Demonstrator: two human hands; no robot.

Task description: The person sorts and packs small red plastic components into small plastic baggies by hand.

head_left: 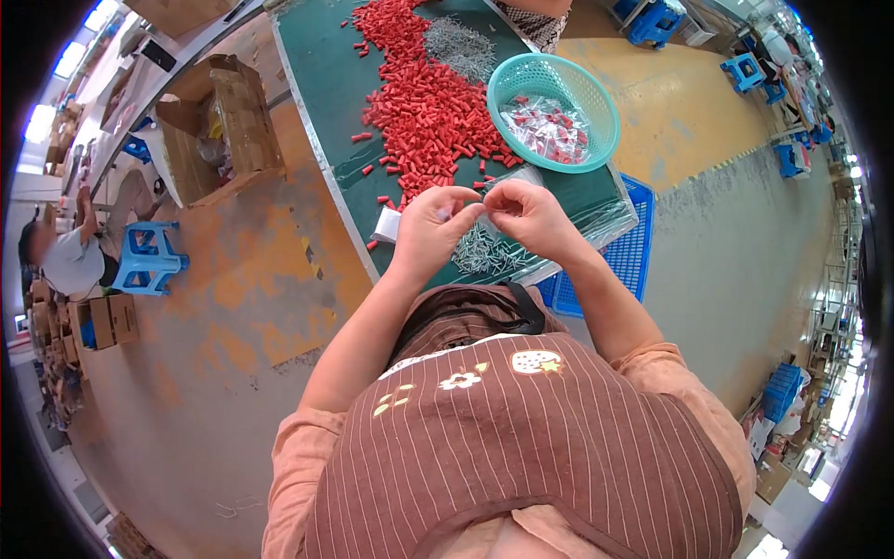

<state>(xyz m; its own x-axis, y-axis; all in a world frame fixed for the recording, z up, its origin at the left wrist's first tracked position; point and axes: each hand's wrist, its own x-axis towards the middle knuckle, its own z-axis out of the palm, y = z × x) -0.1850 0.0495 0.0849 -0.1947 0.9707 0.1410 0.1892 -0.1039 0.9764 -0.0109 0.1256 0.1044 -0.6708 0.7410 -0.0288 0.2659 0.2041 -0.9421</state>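
Observation:
My left hand (432,231) and my right hand (533,222) meet over the near end of the green table (326,88). Fingers and thumb are pinched together on each; whatever they hold is too small or hidden to make out. Just below them lies a small pile of screws (486,252). Beyond them spreads a large heap of red plastic plugs (424,112), with a few loose ones at its edge. A clear plastic bag (523,176) shows behind my right hand. Beside my left hand sits a small white item (386,224).
A turquoise basket (602,140) at the table's right edge holds small clear bags with red pieces. More grey screws (460,50) lie farther back. A blue crate (626,256) stands at right, an open carton (251,140) and blue stool (149,256) at left. Another person (74,261) sits far left.

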